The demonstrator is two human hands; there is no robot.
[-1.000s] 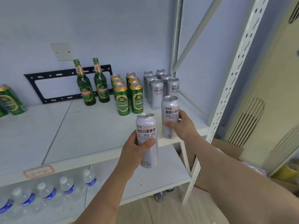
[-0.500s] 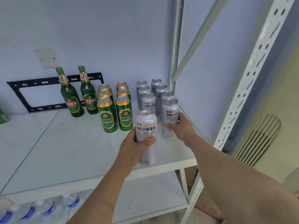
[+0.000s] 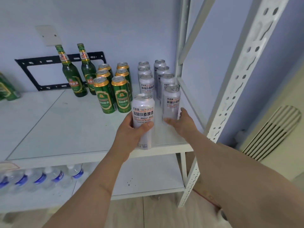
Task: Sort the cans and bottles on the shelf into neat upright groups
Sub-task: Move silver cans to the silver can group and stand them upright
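Note:
My left hand (image 3: 131, 132) grips a tall silver wheat-beer can (image 3: 143, 111) upright, above the front edge of the white shelf (image 3: 65, 129). My right hand (image 3: 181, 122) holds the base of a second silver can (image 3: 171, 101), which stands at the front of the right-hand silver row. Behind these stand several more silver cans (image 3: 147, 83) in two rows by the corner post. To their left are several green and gold cans (image 3: 105, 94) in two rows, then two green bottles (image 3: 72, 78), all upright.
The white perforated shelf post (image 3: 236, 89) rises close to the right of my right arm. More green cans (image 3: 6, 89) show at the far left edge. Water bottles (image 3: 39, 178) lie on the lower shelf. A black bracket (image 3: 49, 60) hangs on the wall.
The view has moved closer to the shelf. My right hand has set its silver can down in line behind the right row and slid lower on it. My left hand still holds its can.

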